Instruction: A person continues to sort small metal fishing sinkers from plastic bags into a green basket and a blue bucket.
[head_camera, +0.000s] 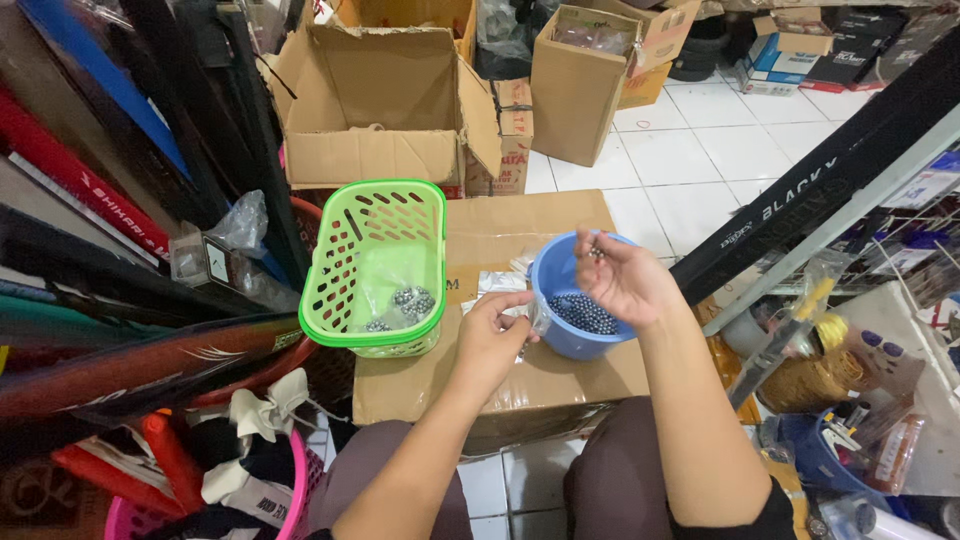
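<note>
Beads (583, 313), dark, glossy, perhaps metallic, in blue tub (548, 276)

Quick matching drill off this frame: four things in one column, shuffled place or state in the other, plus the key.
1. green basket
2. blue bowl
3. right hand
4. left hand

A. raised over the bowl, pinching small dark beads
B. left side of the flat carton, a few bagged beads inside
C. pinches a small clear bag beside the bowl
D. holds a heap of loose dark beads

Pairs: 1-B, 2-D, 3-A, 4-C
</note>
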